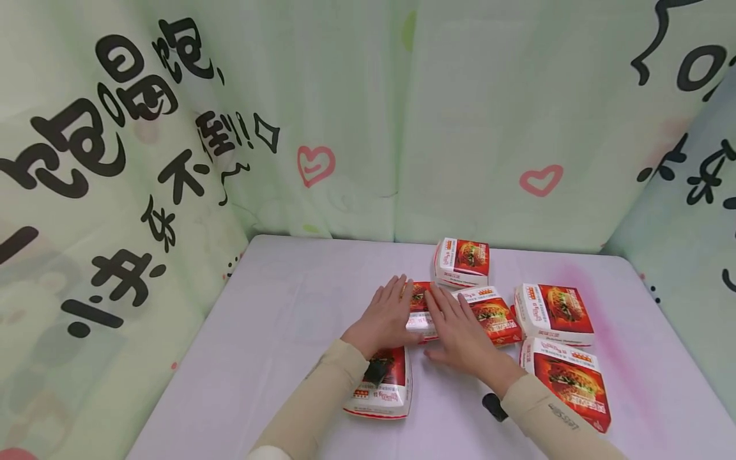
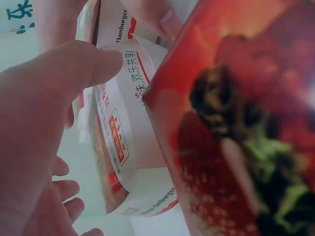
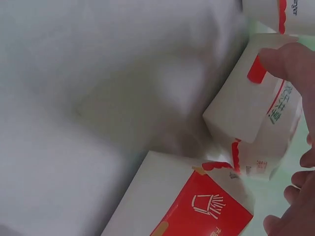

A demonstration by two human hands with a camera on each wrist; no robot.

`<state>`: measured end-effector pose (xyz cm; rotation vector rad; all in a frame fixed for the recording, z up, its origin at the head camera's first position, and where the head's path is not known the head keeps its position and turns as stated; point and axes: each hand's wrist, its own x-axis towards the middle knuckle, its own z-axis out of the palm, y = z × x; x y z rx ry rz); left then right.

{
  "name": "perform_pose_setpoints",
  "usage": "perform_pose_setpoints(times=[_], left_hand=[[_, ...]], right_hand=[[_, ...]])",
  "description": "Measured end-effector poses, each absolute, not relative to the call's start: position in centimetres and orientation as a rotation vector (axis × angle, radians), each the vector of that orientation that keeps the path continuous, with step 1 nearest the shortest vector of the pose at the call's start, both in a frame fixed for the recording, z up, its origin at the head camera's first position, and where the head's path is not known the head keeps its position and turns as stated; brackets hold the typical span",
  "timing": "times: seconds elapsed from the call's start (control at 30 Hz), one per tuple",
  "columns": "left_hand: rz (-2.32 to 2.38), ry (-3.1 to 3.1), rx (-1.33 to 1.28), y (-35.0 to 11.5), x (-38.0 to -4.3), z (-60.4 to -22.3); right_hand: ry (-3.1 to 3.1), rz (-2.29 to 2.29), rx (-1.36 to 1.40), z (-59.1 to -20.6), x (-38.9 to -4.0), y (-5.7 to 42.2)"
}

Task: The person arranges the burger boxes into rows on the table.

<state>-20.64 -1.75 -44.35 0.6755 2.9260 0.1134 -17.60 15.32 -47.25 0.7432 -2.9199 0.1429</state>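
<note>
Between my two hands lies a red and white hamburger box (image 1: 421, 326), its lid partly hidden by fingers. My left hand (image 1: 382, 322) lies along its left side, fingers stretched out. In the left wrist view the thumb is extended against the white box wall (image 2: 140, 147). My right hand (image 1: 462, 335) has its straight fingers over the box's right edge and the adjoining tilted hamburger box (image 1: 497, 319). In the right wrist view its thumb (image 3: 283, 59) touches a white box side by a red tab.
Another hamburger box (image 1: 391, 396) sits under the left wrist. One box (image 1: 462, 262) stands at the back, and two more, an upper one (image 1: 558, 313) and a lower one (image 1: 572, 377), are at the right. Printed curtains (image 1: 345, 96) surround the pale table (image 1: 276, 306).
</note>
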Motion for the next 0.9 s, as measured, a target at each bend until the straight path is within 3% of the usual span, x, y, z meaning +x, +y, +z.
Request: perform_pose_setpoints(times=[0.43,0.9], left_hand=[[0.086,2.838,0.592,-1.2,-21.7,-44.9],[-0.034,2.847,0.729,-1.3,-22.3,-45.2]], right_hand=[[-2.988,0.147,0.812,-47.4,-19.0,14.5],[-2.989,0.053,0.752,-47.6,-20.0,14.2]])
